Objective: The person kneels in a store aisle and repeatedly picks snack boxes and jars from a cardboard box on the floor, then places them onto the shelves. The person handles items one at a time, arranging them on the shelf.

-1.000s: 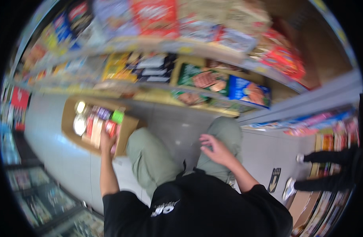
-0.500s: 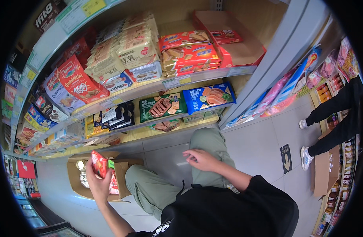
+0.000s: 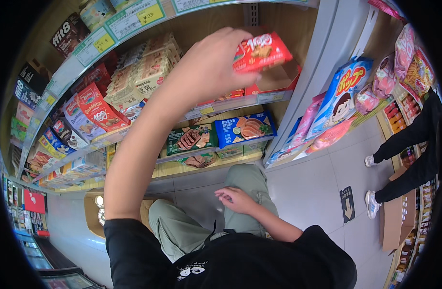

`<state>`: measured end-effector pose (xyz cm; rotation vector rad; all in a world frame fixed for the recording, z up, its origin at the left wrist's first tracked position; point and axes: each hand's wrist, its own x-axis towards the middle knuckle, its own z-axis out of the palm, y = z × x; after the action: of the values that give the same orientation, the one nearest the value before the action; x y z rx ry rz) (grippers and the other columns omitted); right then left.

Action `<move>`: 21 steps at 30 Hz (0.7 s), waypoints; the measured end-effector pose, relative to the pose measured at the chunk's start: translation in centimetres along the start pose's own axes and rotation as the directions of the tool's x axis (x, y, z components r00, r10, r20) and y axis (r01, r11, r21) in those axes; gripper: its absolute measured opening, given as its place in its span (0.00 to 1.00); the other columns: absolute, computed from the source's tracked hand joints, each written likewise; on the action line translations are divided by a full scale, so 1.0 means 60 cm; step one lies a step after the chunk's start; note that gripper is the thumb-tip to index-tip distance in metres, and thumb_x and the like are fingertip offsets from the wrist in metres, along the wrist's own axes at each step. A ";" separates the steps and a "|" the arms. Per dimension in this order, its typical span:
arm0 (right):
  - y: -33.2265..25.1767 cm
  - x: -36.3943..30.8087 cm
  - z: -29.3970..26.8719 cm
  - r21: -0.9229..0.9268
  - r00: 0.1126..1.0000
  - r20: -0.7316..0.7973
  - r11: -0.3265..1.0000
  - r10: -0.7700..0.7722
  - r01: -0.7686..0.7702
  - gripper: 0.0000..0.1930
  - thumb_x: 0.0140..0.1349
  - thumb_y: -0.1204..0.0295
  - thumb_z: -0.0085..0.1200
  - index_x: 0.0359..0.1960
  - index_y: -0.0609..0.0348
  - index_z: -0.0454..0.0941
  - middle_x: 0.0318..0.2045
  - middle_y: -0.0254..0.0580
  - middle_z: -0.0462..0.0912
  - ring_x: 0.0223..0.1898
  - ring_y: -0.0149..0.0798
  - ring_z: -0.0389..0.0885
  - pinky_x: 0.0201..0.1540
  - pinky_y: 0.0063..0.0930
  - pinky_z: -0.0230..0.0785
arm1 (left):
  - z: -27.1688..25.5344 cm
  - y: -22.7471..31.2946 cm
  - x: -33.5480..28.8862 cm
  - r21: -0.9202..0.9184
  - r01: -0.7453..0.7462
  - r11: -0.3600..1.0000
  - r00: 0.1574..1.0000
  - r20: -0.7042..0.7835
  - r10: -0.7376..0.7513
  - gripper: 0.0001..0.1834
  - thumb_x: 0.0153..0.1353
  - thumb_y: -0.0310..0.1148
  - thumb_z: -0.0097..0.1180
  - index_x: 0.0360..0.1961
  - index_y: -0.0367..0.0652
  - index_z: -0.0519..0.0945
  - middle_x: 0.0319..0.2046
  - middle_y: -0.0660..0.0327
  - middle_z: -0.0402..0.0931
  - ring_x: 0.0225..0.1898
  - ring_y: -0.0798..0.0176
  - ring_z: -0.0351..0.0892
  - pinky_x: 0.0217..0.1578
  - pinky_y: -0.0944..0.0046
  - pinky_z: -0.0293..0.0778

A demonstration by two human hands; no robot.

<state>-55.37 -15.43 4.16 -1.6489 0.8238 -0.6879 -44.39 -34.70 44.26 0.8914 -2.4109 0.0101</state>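
My left hand (image 3: 218, 60) is raised in front of the shelf, its fingers closed on a red wafer packet (image 3: 264, 52). The packet is tilted above a red cardboard display tray (image 3: 280, 79) at the right end of the upper shelf. Stacked red packets in the neighbouring pile are mostly hidden behind my hand and forearm. My right hand (image 3: 234, 199) lies by my right knee, fingers loosely apart and holding nothing.
A cardboard box (image 3: 92, 219) with round-lidded containers stands on the floor by my left knee, partly behind my arm. The lower shelf carries a green packet (image 3: 192, 138) and a blue packet (image 3: 245, 130). Candy bags (image 3: 343, 98) hang right of the shelf post; another person's legs (image 3: 403, 151) stand beyond.
My left hand has carried the red packet up from above the floor box and right to the upper shelf. My right hand has barely shifted. The view has tilted slightly.
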 end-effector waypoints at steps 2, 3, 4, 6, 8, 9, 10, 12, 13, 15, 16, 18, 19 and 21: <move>0.001 -0.001 -0.002 0.015 1.000 -0.030 1.000 -0.008 0.008 0.16 0.73 0.75 0.55 0.61 0.59 0.79 0.54 0.44 0.86 0.49 0.38 0.89 0.53 0.33 0.82 | 0.023 -0.024 0.051 0.065 0.050 0.997 0.998 0.022 -0.052 0.41 0.56 0.48 0.74 0.64 0.32 0.77 0.54 0.42 0.83 0.56 0.43 0.83 0.59 0.52 0.77; 0.001 -0.002 -0.003 0.025 0.999 -0.046 1.000 -0.015 0.016 0.16 0.73 0.75 0.55 0.61 0.60 0.79 0.53 0.44 0.87 0.49 0.37 0.89 0.53 0.32 0.82 | 0.034 -0.036 0.074 0.066 0.061 0.996 0.995 0.071 -0.066 0.41 0.56 0.49 0.74 0.65 0.32 0.77 0.55 0.42 0.83 0.56 0.43 0.84 0.59 0.52 0.78; 0.001 -0.003 -0.005 0.042 0.998 -0.053 0.999 -0.015 0.017 0.16 0.74 0.75 0.55 0.61 0.60 0.79 0.53 0.44 0.87 0.49 0.38 0.89 0.53 0.32 0.82 | 0.044 -0.048 0.099 0.089 0.104 0.991 0.983 0.142 -0.116 0.42 0.56 0.49 0.74 0.65 0.32 0.77 0.55 0.42 0.84 0.56 0.44 0.85 0.58 0.52 0.79; -0.001 -0.004 -0.009 0.090 0.997 -0.072 0.996 -0.024 0.030 0.15 0.74 0.74 0.55 0.59 0.60 0.80 0.52 0.44 0.87 0.48 0.39 0.89 0.52 0.33 0.82 | 0.070 -0.067 0.140 0.108 0.170 0.979 0.950 0.245 -0.192 0.43 0.55 0.49 0.76 0.66 0.34 0.77 0.56 0.42 0.84 0.55 0.45 0.86 0.57 0.53 0.80; -0.004 -0.007 -0.013 0.082 0.998 -0.066 0.997 0.000 0.005 0.15 0.74 0.74 0.55 0.60 0.60 0.79 0.52 0.44 0.87 0.48 0.39 0.89 0.52 0.33 0.82 | 0.098 -0.087 0.175 0.128 0.184 0.975 0.905 0.364 -0.219 0.44 0.53 0.48 0.77 0.67 0.35 0.76 0.56 0.43 0.84 0.55 0.46 0.86 0.56 0.53 0.82; -0.005 -0.009 -0.015 0.092 0.998 -0.062 0.996 0.010 -0.004 0.15 0.74 0.74 0.55 0.60 0.60 0.79 0.52 0.44 0.87 0.48 0.38 0.89 0.52 0.32 0.82 | 0.111 -0.098 0.192 0.132 0.170 0.977 0.878 0.431 -0.211 0.45 0.52 0.48 0.78 0.67 0.36 0.76 0.56 0.44 0.84 0.55 0.46 0.86 0.56 0.54 0.82; -0.006 -0.011 -0.017 0.095 0.998 -0.065 0.995 0.007 -0.001 0.15 0.74 0.74 0.55 0.60 0.60 0.79 0.52 0.44 0.87 0.47 0.38 0.89 0.52 0.32 0.82 | 0.123 -0.109 0.206 0.143 0.166 0.976 0.836 0.504 -0.216 0.46 0.51 0.47 0.79 0.68 0.36 0.76 0.56 0.45 0.84 0.55 0.47 0.86 0.55 0.54 0.82; -0.007 -0.019 -0.019 0.125 0.998 -0.067 0.992 0.015 -0.007 0.15 0.74 0.74 0.55 0.60 0.60 0.79 0.52 0.44 0.87 0.47 0.38 0.89 0.51 0.32 0.82 | 0.153 -0.124 0.227 0.159 0.130 0.979 0.819 0.540 -0.197 0.47 0.49 0.46 0.80 0.68 0.37 0.75 0.56 0.45 0.84 0.55 0.46 0.86 0.56 0.54 0.83; -0.007 -0.024 -0.020 0.139 0.997 -0.075 0.990 0.012 -0.002 0.15 0.74 0.75 0.55 0.61 0.60 0.79 0.53 0.44 0.87 0.47 0.38 0.89 0.51 0.32 0.82 | 0.164 -0.131 0.234 0.165 0.117 0.979 0.802 0.566 -0.191 0.47 0.49 0.46 0.80 0.68 0.38 0.75 0.56 0.45 0.84 0.55 0.46 0.86 0.57 0.55 0.83; -0.007 -0.036 -0.020 0.170 0.996 -0.093 0.986 0.012 0.004 0.16 0.74 0.75 0.55 0.61 0.60 0.79 0.53 0.44 0.87 0.47 0.38 0.89 0.50 0.32 0.82 | 0.174 -0.143 0.244 0.116 0.047 0.992 0.802 0.588 -0.107 0.48 0.47 0.46 0.81 0.68 0.37 0.75 0.57 0.44 0.84 0.55 0.46 0.86 0.58 0.55 0.83; -0.007 -0.040 -0.020 0.180 0.995 -0.097 0.984 0.016 0.002 0.16 0.74 0.75 0.55 0.61 0.60 0.79 0.53 0.45 0.87 0.47 0.38 0.89 0.50 0.32 0.82 | 0.180 -0.144 0.244 0.118 0.046 0.992 0.789 0.604 -0.108 0.49 0.47 0.46 0.81 0.68 0.36 0.75 0.57 0.44 0.83 0.56 0.45 0.86 0.58 0.55 0.82; -0.007 -0.045 -0.021 0.199 0.994 -0.103 0.980 0.022 -0.001 0.16 0.74 0.76 0.55 0.61 0.60 0.79 0.53 0.45 0.86 0.47 0.38 0.89 0.50 0.33 0.82 | 0.185 -0.142 0.243 0.157 0.072 0.985 0.757 0.634 -0.156 0.50 0.46 0.47 0.82 0.68 0.34 0.74 0.59 0.43 0.82 0.59 0.45 0.84 0.60 0.55 0.81; -0.007 -0.045 -0.022 0.210 0.995 -0.102 0.978 0.021 0.001 0.16 0.74 0.76 0.55 0.61 0.60 0.79 0.53 0.45 0.86 0.47 0.39 0.89 0.50 0.33 0.82 | 0.184 -0.140 0.243 0.188 0.088 0.978 0.740 0.645 -0.191 0.51 0.45 0.48 0.82 0.68 0.34 0.74 0.60 0.42 0.81 0.61 0.45 0.83 0.61 0.55 0.80; -0.007 -0.044 -0.026 0.237 0.995 -0.104 0.972 0.010 0.015 0.16 0.73 0.77 0.56 0.62 0.60 0.79 0.53 0.45 0.86 0.47 0.39 0.89 0.50 0.33 0.82 | 0.184 -0.132 0.235 0.239 0.013 0.971 0.771 0.616 -0.162 0.52 0.45 0.50 0.82 0.68 0.32 0.74 0.63 0.41 0.79 0.64 0.45 0.80 0.64 0.55 0.78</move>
<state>-58.11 -14.14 4.85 -1.4084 0.7812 -0.8469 -53.92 -51.40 40.73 1.2727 -3.0352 -0.0708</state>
